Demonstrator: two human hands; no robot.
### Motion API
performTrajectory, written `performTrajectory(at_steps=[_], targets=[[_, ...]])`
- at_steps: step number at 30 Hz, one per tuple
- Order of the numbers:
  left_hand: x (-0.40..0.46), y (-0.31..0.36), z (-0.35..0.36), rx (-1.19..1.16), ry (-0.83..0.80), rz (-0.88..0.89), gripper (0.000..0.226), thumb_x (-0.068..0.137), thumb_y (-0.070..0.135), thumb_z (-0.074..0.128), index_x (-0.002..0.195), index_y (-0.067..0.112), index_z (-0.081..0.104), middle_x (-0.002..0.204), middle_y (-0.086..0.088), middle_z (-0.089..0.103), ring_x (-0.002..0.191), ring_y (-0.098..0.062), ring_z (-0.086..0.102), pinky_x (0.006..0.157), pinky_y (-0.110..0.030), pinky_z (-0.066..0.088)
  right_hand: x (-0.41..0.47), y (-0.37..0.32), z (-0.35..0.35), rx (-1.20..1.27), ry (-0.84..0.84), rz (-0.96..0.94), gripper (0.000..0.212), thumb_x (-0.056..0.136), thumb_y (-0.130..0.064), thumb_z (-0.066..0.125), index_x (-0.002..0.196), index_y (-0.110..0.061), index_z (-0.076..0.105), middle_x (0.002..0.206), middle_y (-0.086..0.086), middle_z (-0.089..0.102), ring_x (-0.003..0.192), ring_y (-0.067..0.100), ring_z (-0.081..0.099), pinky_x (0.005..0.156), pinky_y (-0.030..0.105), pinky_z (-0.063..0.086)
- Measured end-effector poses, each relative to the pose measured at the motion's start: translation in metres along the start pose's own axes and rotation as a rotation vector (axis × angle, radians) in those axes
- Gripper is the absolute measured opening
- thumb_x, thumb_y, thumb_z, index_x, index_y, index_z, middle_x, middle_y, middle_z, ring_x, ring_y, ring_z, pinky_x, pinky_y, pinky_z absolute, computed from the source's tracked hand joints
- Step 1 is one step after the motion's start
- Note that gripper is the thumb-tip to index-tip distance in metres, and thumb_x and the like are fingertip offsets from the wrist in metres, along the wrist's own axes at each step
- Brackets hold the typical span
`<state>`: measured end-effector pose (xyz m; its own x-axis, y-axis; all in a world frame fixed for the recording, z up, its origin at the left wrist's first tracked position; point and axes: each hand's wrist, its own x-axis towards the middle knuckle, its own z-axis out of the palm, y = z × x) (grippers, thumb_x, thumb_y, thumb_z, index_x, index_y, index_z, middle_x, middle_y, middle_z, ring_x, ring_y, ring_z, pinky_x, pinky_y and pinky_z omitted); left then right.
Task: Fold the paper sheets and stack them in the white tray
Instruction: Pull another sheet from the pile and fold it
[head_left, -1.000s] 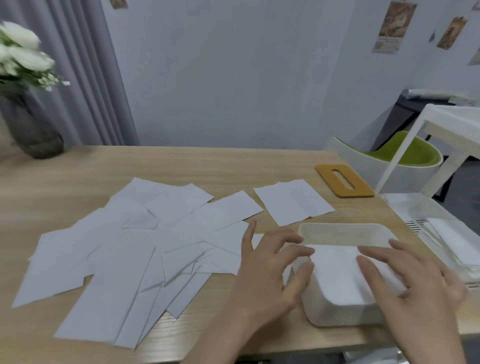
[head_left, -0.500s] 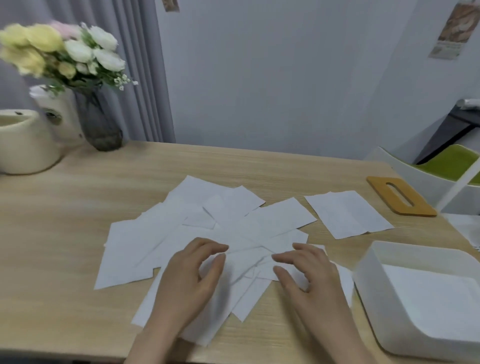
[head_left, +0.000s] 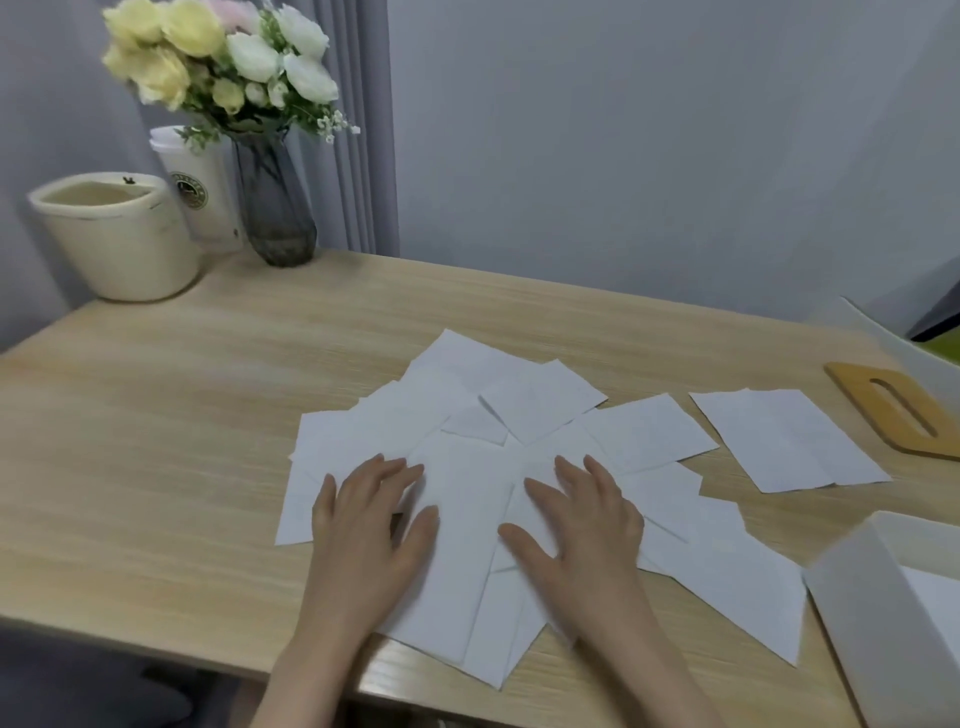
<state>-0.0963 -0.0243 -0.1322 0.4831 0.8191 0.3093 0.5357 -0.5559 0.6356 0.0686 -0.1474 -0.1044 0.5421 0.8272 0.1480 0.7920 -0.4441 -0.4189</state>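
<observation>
The white tray (head_left: 883, 618) at lower right is cut off by the frame edge. Both hands cover parts of the paper sheets (head_left: 467, 519). The cup (head_left: 200, 192) logo is unreadable.

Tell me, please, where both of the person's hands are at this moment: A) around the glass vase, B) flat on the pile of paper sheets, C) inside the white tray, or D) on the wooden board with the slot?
B: the left hand and right hand lie with fingers straight on the pile of paper sheets, apart from the white tray at the right edge.
</observation>
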Motion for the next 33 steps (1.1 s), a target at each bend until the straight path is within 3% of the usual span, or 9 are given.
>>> performTrajectory(at_steps=[4,10,17,21,24,29,33], targets=[[-0.001,0.002,0.0,0.022,-0.04,0.021,0.066,0.08,0.063,0.03,0.126,0.027,0.062,0.137,0.013,0.05,0.14,-0.004,0.029,0.12,-0.037,-0.001,-0.001,-0.005,0.002,-0.02,-0.034,0.029,0.09,0.064,-0.08,0.006,0.14,-0.042,0.036,0.158,-0.014,0.009,0.141,0.004,-0.017,0.108,0.029,-0.011],[-0.003,0.002,-0.002,0.055,-0.051,0.039,0.064,0.081,0.062,0.029,0.125,0.029,0.063,0.141,0.012,0.048,0.142,-0.003,0.025,0.119,-0.034,-0.003,0.002,-0.019,0.008,0.136,0.031,0.1,0.076,0.063,-0.079,0.019,0.122,-0.041,0.05,0.152,-0.017,0.024,0.142,-0.003,-0.008,0.1,0.013,-0.02],[-0.003,0.003,-0.001,0.073,-0.051,0.051,0.063,0.081,0.061,0.03,0.124,0.029,0.063,0.14,0.011,0.049,0.142,-0.003,0.025,0.119,-0.036,-0.002,-0.002,-0.026,0.017,0.121,0.053,0.037,0.071,0.069,-0.074,0.023,0.122,-0.04,0.054,0.15,-0.016,0.031,0.144,0.003,-0.003,0.109,0.028,-0.013],[-0.003,0.003,-0.001,0.074,-0.047,0.054,0.062,0.082,0.06,0.031,0.122,0.028,0.065,0.138,0.01,0.051,0.14,-0.005,0.029,0.119,-0.037,0.0,-0.008,-0.025,0.026,-0.004,0.211,-0.027,0.047,0.082,-0.057,0.043,0.12,-0.035,0.06,0.139,-0.004,0.05,0.142,0.017,0.018,0.111,0.035,-0.003],[-0.004,0.004,-0.002,0.082,-0.06,0.049,0.062,0.081,0.06,0.03,0.122,0.028,0.065,0.138,0.01,0.051,0.14,-0.005,0.029,0.118,-0.036,0.0,-0.009,-0.029,0.028,-0.043,0.312,-0.091,0.034,0.082,-0.045,0.053,0.114,-0.036,0.063,0.135,-0.004,0.051,0.136,0.021,0.03,0.104,0.036,0.01],[-0.004,0.005,-0.003,0.039,-0.055,0.036,0.058,0.082,0.058,0.034,0.119,0.028,0.066,0.133,0.012,0.054,0.138,-0.005,0.033,0.118,-0.037,0.005,-0.007,-0.04,0.025,0.106,0.383,-0.079,0.007,0.079,-0.032,0.062,0.082,-0.038,0.065,0.099,-0.021,0.056,0.106,0.005,0.044,0.085,0.032,0.021],[-0.003,0.015,-0.002,-0.11,-0.021,-0.007,0.054,0.081,0.058,0.04,0.119,0.029,0.065,0.126,0.024,0.052,0.133,-0.001,0.037,0.119,-0.036,0.009,-0.005,-0.043,0.008,0.406,0.367,0.116,0.019,0.086,-0.027,0.066,0.076,-0.042,0.062,0.085,-0.027,0.056,0.096,-0.008,0.035,0.085,0.02,0.024]])
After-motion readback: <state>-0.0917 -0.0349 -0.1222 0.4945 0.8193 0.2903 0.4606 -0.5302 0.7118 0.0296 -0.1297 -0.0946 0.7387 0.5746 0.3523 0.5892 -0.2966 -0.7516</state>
